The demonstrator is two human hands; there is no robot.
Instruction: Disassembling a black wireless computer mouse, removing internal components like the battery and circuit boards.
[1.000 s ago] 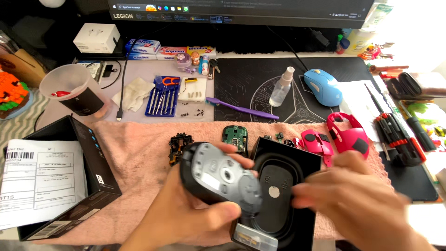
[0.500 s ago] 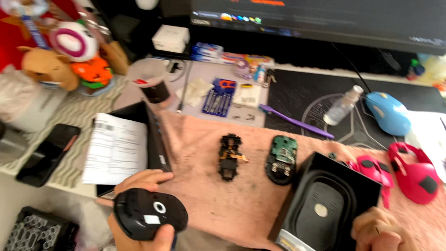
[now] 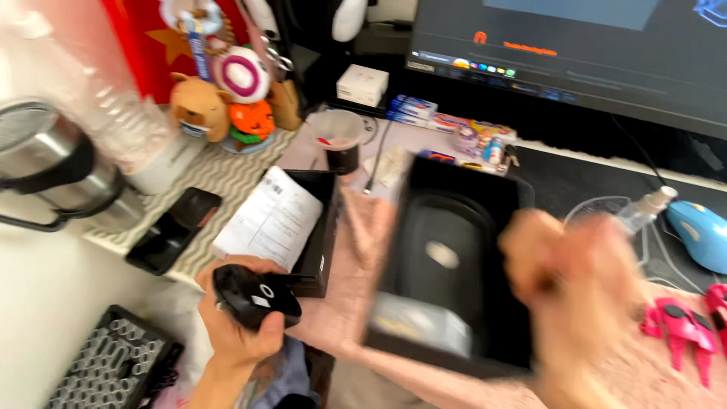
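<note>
Left hand [image 3: 238, 329] gripping rounded black mouse [image 3: 254, 297], blurred right hand [image 3: 579, 284] clasping black moulded box [image 3: 447, 265] — glossy

Bright daylight; heavy motion blur, right hand [image 3: 579, 295] smeared.

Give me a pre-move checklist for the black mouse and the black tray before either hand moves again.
1. Left hand has a firm hold on the black mouse: ok, fingers wrap it from below.
2. Mouse kept off the desk edge: not ok, it hangs left of the pink mat, over the floor side.
3. Right hand grips the black tray: cannot tell, hand and tray are motion-blurred.
4. Tray sits level: not ok, it looks lifted and tilted toward the camera.
5. Open black box with paper sheet stays apart from the tray: ok, a strip of mat shows between them.
6. Pink shell parts clear of the right hand: cannot tell.
</note>
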